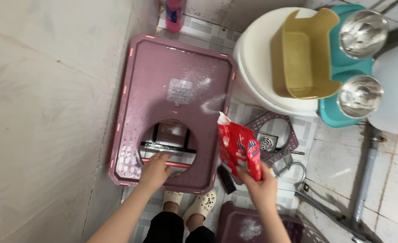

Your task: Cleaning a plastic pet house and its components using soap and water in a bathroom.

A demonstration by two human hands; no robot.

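Right hand nearest the lens, fingers clenched round the lower end of a red detergent pouch; pouch crumpled, glossy, torn open at its top corner, tilted so the mouth points up and away from the fingertips; white powder in the air just beyond the mouth. Left hand grasps the near rim of a round hole in a mauve plastic panel, fingers hooked over the edge; panel rectangular, raised border, wet, dusted with white powder past the hole; it stands tilted against the tiled wall. Below the right wrist, a second mauve piece with a powder patch. Between the two hands, a black brush on the floor; cream clogs beneath. Beyond the pouch: floor drain, white toilet lid bearing a yellow bin, teal stand with two steel bowls.
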